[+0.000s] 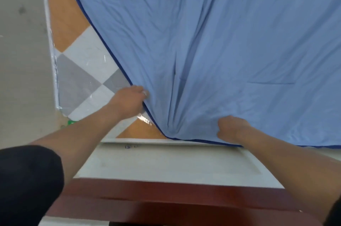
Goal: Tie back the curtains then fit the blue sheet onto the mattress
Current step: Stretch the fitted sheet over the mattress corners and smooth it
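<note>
Head view: left hand pinches the dark hem of the blue sheet; right hand bunches cloth nearby. Light, limp, probably slippery on the plastic-wrapped mattress; best gripped along the hem.

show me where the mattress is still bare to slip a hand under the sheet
Bare: the checkered mattress strip left of the hem of the blue sheet, and a small orange wedge between the left hand, hem and white bed-end panel. Crowded: the near sheet corner, bunched between it and the right hand.
</note>
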